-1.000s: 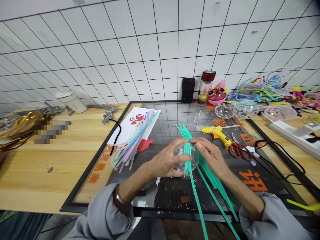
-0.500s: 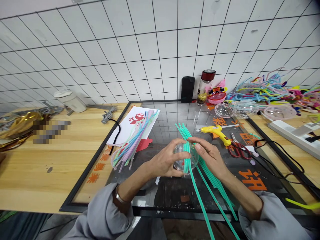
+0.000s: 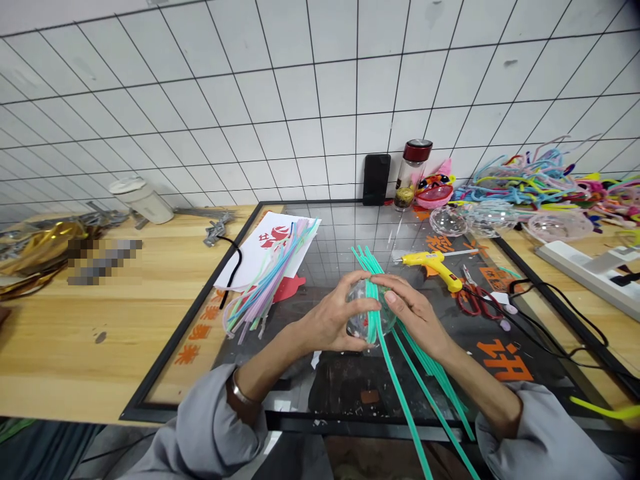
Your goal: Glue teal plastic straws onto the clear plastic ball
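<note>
Between my two hands is a clear plastic ball with green pipe cleaners laid side by side around its middle. My left hand grips the ball from the left, its thumb and fingers pressing on the green band. On the other side, my right hand curves over the ball's upper right, fingertips touching the top of the band. One pipe cleaner trails from the band down toward the table's front edge. More loose green pipe cleaners lie under my right hand and stick out beyond the ball.
A yellow glue gun and red-handled scissors lie to the right. Pastel pipe cleaners rest on white paper at left. Behind stand a phone and a glass bottle. A white power strip lies far right.
My right hand has shifted slightly left, its fingers closing in over the top of the ball. My left fingers have moved slightly up along the band.
</note>
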{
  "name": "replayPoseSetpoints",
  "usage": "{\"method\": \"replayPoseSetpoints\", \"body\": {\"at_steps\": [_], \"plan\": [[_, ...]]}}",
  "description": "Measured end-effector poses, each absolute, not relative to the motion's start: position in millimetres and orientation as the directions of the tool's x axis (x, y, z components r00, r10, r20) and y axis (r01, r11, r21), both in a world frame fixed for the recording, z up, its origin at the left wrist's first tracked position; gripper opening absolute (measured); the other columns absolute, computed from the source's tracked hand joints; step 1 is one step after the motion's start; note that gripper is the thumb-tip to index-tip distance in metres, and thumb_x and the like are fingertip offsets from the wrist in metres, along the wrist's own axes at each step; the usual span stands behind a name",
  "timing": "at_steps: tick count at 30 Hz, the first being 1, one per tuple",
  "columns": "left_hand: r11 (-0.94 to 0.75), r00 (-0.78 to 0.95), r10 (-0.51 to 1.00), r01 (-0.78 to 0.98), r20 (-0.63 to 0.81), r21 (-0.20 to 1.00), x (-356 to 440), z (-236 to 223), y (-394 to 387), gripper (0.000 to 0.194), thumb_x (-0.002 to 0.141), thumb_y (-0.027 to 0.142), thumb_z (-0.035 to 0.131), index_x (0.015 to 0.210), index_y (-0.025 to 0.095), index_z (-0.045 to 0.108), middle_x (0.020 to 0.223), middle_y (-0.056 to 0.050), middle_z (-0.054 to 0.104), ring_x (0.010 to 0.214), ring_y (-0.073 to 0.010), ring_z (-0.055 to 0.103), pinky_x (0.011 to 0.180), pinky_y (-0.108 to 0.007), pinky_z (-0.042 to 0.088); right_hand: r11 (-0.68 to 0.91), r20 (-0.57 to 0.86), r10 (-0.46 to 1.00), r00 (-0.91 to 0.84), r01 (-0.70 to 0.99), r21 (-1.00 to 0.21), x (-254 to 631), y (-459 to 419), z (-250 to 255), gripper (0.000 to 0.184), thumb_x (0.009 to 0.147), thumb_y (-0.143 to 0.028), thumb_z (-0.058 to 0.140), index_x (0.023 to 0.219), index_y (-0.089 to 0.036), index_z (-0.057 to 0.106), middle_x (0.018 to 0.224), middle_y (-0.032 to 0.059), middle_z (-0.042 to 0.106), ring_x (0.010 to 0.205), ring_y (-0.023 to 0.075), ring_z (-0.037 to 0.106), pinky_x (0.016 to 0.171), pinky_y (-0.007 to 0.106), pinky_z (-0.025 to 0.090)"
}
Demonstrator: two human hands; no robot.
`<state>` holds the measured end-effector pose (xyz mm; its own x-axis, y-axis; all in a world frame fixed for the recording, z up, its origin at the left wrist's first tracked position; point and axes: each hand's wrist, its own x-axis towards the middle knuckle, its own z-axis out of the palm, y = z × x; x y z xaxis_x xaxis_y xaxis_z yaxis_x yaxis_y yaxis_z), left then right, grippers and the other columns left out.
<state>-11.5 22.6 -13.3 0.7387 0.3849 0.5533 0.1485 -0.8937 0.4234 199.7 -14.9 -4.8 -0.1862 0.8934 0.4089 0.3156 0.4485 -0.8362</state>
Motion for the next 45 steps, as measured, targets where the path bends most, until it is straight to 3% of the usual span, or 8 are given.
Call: {"method": "replayPoseSetpoints", "body": {"at_steps": [6, 17, 22, 32, 36, 38, 42, 45], "plan": [[-0.887, 0.728, 0.386, 0.123, 0.567, 0.446, -10, -14, 24, 0.07, 0.071, 0.04, 0.081, 0.128, 0.028, 0.043, 0.147, -0.016, 0.023, 0.14, -0.0365, 0.033, 0.111, -0.055, 0.04, 0.476, 0.423, 0.879, -0.221, 0.331, -0.815, 200, -15, -7, 0.033, 0.097, -0.044, 0.048, 0.119, -0.029, 0.068, 0.127, 0.0071, 0.065, 0.125, 0.0211, 0.055, 0.107, 0.045, 0.044], [-0.747, 0.656, 0.559, 0.133, 0.507, 0.651, -8, -12, 22, 0.081, 0.059, 0.044, 0.088, 0.126, 0.024, 0.047, 0.14, -0.017, 0.039, 0.136, -0.0363, 0.04, 0.112, -0.057, 0.036, 0.482, 0.411, 0.874, -0.26, 0.356, -0.8, 200, -17, -8, 0.042, 0.098, -0.048, 0.041, 0.13, -0.028, 0.06, 0.142, 0.0084, 0.054, 0.136, 0.0234, 0.045, 0.113, 0.05, 0.037], [-0.608, 0.572, 0.702, 0.17, 0.425, 0.776, -8, -7, 18, 0.081, 0.057, 0.042, 0.089, 0.124, 0.023, 0.049, 0.14, -0.016, 0.044, 0.135, -0.0344, 0.043, 0.114, -0.055, 0.033, 0.472, 0.408, 0.879, -0.246, 0.324, -0.82, 202, -16, -10, 0.043, 0.099, -0.048, 0.041, 0.133, -0.028, 0.057, 0.141, 0.008, 0.055, 0.135, 0.0214, 0.045, 0.114, 0.046, 0.037], [-0.32, 0.51, 0.838, 0.176, 0.192, 0.931, -8, 4, 17, 0.076, 0.058, 0.032, 0.086, 0.123, 0.021, 0.048, 0.14, -0.013, 0.052, 0.131, -0.0315, 0.05, 0.113, -0.048, 0.037, 0.47, 0.452, 0.881, -0.142, 0.372, -0.8, 200, -14, -9, 0.03, 0.097, -0.041, 0.047, 0.117, -0.026, 0.064, 0.12, 0.0061, 0.063, 0.115, 0.0187, 0.058, 0.1, 0.036, 0.047], [-0.288, 0.458, 0.873, 0.213, 0.165, 0.934, -9, 8, 16, 0.076, 0.058, 0.032, 0.086, 0.123, 0.021, 0.048, 0.139, -0.011, 0.052, 0.129, -0.0318, 0.05, 0.109, -0.046, 0.039, 0.41, 0.497, 0.868, -0.02, 0.595, -0.692, 226, 4, -9, 0.034, 0.091, -0.045, 0.053, 0.11, -0.021, 0.065, 0.112, 0.0096, 0.066, 0.108, 0.0239, 0.061, 0.096, 0.042, 0.048], [-0.231, 0.439, 0.891, 0.221, 0.115, 0.948, -10, 11, 16, 0.077, 0.058, 0.034, 0.085, 0.124, 0.021, 0.047, 0.133, -0.01, 0.056, 0.124, -0.0316, 0.053, 0.103, -0.043, 0.044, 0.279, 0.492, 0.865, 0.098, 0.722, -0.633, 247, 17, -8, 0.039, 0.091, -0.046, 0.046, 0.11, -0.017, 0.064, 0.107, 0.0129, 0.067, 0.102, 0.0266, 0.062, 0.09, 0.043, 0.05], [-0.134, 0.432, 0.901, 0.209, 0.031, 0.969, -9, 15, 15, 0.077, 0.06, 0.036, 0.082, 0.125, 0.019, 0.045, 0.117, -0.008, 0.061, 0.114, -0.029, 0.057, 0.093, -0.038, 0.048, -0.171, 0.342, 0.904, 0.257, 0.95, -0.261, 275, 35, -6, 0.051, 0.091, -0.049, 0.041, 0.112, -0.008, 0.062, 0.109, 0.0228, 0.064, 0.103, 0.0361, 0.061, 0.085, 0.049, 0.048], [-0.119, 0.434, 0.901, 0.201, 0.02, 0.972, -8, 15, 16, 0.077, 0.058, 0.035, 0.083, 0.124, 0.019, 0.046, 0.11, -0.006, 0.061, 0.107, -0.0266, 0.058, 0.088, -0.035, 0.048, -0.273, 0.2, 0.939, 0.279, 0.96, -0.059, 277, 42, -7, 0.06, 0.089, -0.057, 0.044, 0.11, -0.003, 0.062, 0.109, 0.0294, 0.062, 0.101, 0.0412, 0.061, 0.078, 0.051, 0.048]]}}
